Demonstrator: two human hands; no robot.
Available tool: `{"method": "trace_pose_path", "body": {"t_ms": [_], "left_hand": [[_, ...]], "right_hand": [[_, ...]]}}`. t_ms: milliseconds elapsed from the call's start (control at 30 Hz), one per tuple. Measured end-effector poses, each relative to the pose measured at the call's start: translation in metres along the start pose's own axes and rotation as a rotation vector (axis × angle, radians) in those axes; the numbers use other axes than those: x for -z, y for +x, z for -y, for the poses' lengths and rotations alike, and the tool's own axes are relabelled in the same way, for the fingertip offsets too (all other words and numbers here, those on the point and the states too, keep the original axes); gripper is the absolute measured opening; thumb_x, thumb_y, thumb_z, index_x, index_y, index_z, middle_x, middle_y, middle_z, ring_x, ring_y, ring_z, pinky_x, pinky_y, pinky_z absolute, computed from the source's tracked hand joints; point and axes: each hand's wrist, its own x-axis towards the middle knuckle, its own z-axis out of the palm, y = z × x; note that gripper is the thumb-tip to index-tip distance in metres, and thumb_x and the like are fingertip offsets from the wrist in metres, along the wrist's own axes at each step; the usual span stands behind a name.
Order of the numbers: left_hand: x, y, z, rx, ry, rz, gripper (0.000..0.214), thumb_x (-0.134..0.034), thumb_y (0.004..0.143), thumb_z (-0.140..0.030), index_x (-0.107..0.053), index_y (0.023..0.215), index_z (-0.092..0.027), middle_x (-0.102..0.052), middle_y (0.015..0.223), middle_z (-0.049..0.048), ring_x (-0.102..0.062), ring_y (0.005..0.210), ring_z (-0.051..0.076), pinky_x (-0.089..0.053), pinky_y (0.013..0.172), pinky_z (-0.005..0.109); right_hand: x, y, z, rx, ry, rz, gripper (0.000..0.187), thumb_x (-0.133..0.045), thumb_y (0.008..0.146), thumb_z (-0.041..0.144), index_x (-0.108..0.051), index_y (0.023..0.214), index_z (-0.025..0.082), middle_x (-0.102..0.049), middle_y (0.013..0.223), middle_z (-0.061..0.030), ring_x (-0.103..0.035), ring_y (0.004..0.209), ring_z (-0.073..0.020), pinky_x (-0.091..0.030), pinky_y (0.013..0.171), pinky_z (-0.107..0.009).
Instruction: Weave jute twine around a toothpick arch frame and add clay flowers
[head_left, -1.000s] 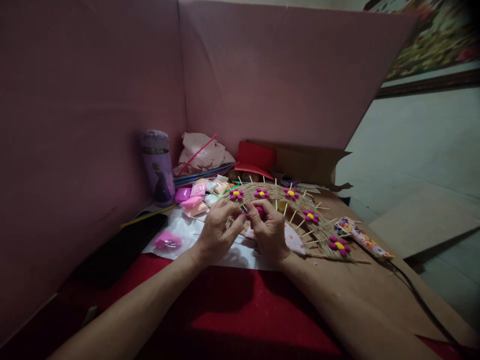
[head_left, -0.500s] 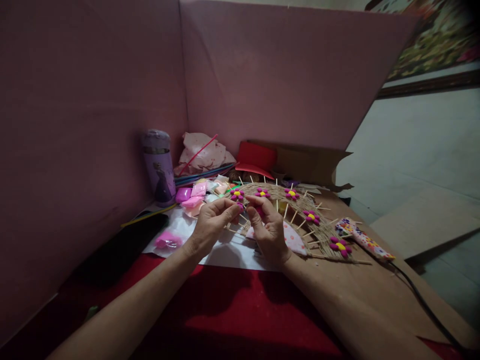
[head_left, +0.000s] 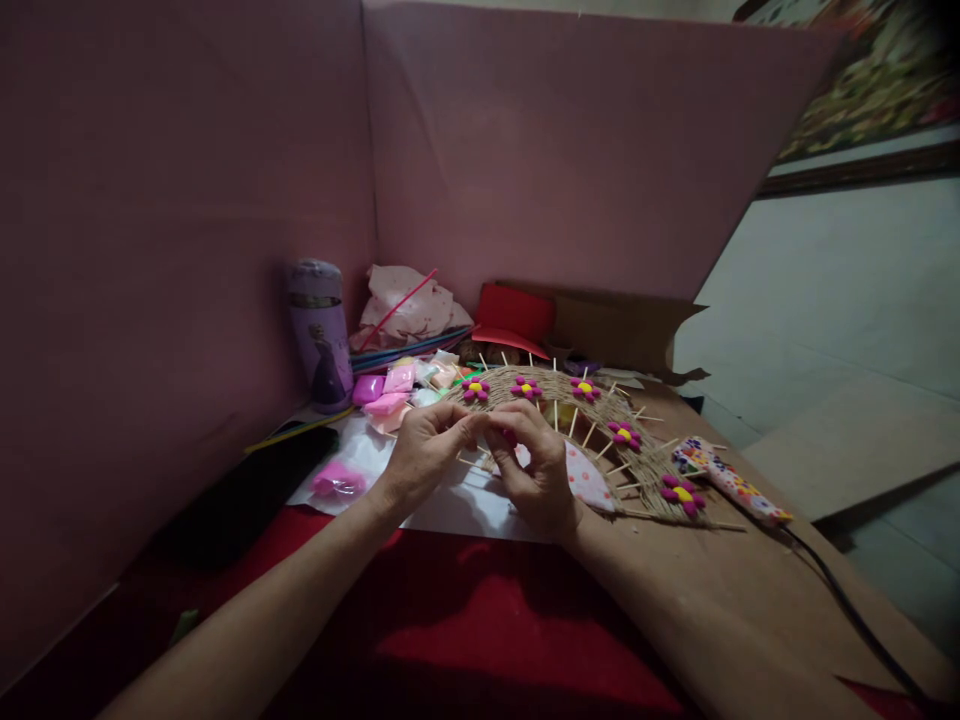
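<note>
My left hand (head_left: 426, 462) and my right hand (head_left: 536, 465) meet fingertip to fingertip just above a white sheet (head_left: 465, 505). Both are closed in a pinch on a small pink clay piece (head_left: 510, 437), mostly hidden by my fingers. Right behind them lies a woven twine arc (head_left: 600, 415) with wooden sticks poking out. Several pink clay flowers (head_left: 624, 434) with yellow centres sit on the arc.
Pink panels wall the left and back. A purple bottle (head_left: 318, 335) stands at the left, with clay packets (head_left: 390, 395) beside it and a pink lump (head_left: 336, 480) in plastic. A patterned glue gun (head_left: 727, 482) with a black cord lies at the right. Brown cardboard (head_left: 622, 325) stands behind.
My hands lifted slightly from the arc and drew together, the fingertips now meeting over the white sheet. Nothing else has moved.
</note>
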Motion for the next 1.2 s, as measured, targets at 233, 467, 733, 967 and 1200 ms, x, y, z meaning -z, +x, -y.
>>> {"method": "trace_pose_path", "body": {"t_ms": [233,467,733,967,1200], "left_hand": [[-0.002,-0.002,-0.003,-0.028,-0.063,-0.006,0.023,-0.066,0.072,-0.035,-0.061,0.066,-0.014,-0.058,0.056,-0.0005,-0.049,0.051,0.007,-0.037,0.048,0.019],[-0.004,-0.007,-0.001,-0.028,-0.020,0.224,0.018,-0.061,0.076,-0.031,-0.065,0.072,-0.014,-0.062,0.063,0.0021,-0.048,0.048,0.007,-0.040,0.046,0.020],[-0.005,-0.007,-0.001,0.066,-0.093,0.289,0.022,-0.061,0.077,-0.034,-0.064,0.073,-0.012,-0.064,0.065,0.0038,-0.055,0.052,0.009,-0.042,0.044,0.018],[-0.003,-0.004,-0.007,0.187,-0.261,0.201,0.024,-0.074,0.064,-0.028,-0.059,0.074,-0.011,-0.063,0.058,0.0008,-0.054,0.045,0.008,-0.041,0.041,0.018],[0.001,0.000,0.003,0.148,-0.413,0.177,0.030,-0.073,0.067,-0.033,-0.064,0.086,-0.012,-0.062,0.064,0.0003,-0.053,0.048,0.007,-0.041,0.045,0.020]], "right_hand": [[-0.005,0.012,-0.012,-0.440,0.534,-0.209,0.017,-0.050,0.081,0.028,-0.059,0.094,0.020,-0.059,0.079,-0.0019,-0.054,0.064,-0.0132,-0.046,0.053,-0.026],[-0.004,0.015,-0.001,-0.557,0.701,-0.158,0.016,-0.052,0.080,0.032,-0.057,0.091,0.021,-0.065,0.091,-0.0038,-0.062,0.074,-0.0157,-0.052,0.063,-0.029],[-0.005,0.015,-0.006,-0.689,0.752,-0.206,0.025,-0.068,0.070,0.039,-0.059,0.081,0.020,-0.062,0.080,-0.0002,-0.052,0.051,-0.0079,-0.042,0.042,-0.020],[-0.001,0.018,-0.011,-0.633,0.719,-0.309,0.032,-0.069,0.070,0.046,-0.059,0.070,0.016,-0.035,0.040,0.0112,-0.021,0.031,-0.0008,-0.015,0.030,-0.014],[-0.010,0.006,-0.003,-0.503,0.483,-0.152,0.027,-0.062,0.078,0.044,-0.058,0.073,0.018,-0.045,0.042,0.0085,-0.034,0.031,-0.0040,-0.025,0.031,-0.016]]}}
